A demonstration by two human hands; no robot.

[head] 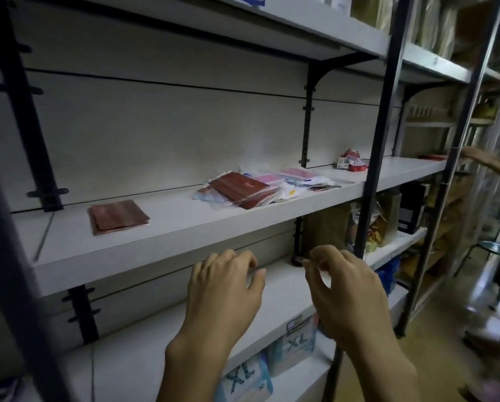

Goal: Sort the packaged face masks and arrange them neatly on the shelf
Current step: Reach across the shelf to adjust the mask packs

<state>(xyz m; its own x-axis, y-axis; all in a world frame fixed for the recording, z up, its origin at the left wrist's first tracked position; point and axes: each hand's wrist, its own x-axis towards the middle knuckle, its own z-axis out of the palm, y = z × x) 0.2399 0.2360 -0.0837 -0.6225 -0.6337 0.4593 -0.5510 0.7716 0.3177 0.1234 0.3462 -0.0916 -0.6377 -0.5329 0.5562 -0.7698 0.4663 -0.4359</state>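
On the white middle shelf (167, 239) a small neat stack of dark red packaged masks (118, 216) lies at the left. Further right sits a loose heap of packaged masks (260, 185), dark red ones in clear wrap on top, pink and white ones behind. My left hand (224, 288) and my right hand (344, 288) hover side by side below the shelf's front edge, fingers loosely curled, holding nothing. Both are apart from the masks.
Red and white small boxes (351, 161) stand further right on the same shelf. A black upright post (372, 158) crosses in front. Blue packs marked XL (296, 340) sit on a lower shelf. Another person's hand (475, 156) reaches in at the far right.
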